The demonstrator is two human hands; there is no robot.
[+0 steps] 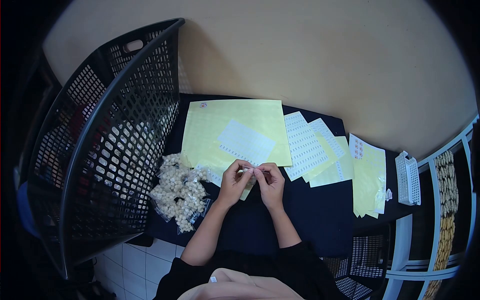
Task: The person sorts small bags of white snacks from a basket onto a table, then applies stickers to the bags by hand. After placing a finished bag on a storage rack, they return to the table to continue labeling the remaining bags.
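Observation:
My left hand point(234, 184) and my right hand point(270, 186) meet over the front of the dark table, thumbs and fingertips pinched together. Between them is a small clear plastic packet point(251, 178), mostly covered by my fingers, so its contents cannot be made out. Just beyond my hands, a white sheet of printed labels point(247, 141) lies on a large yellow sheet point(205, 122). To the left of my left hand sits a pile of clear plastic packets point(181, 187) filled with small cream-coloured pieces.
A large black perforated basket point(107, 150) stands tilted at the left, with pale contents showing through its holes. More label sheets point(304, 145) and yellow backing sheets point(367, 175) lie to the right. Beyond them are a small white basket point(408, 177) and a metal rack point(400, 245).

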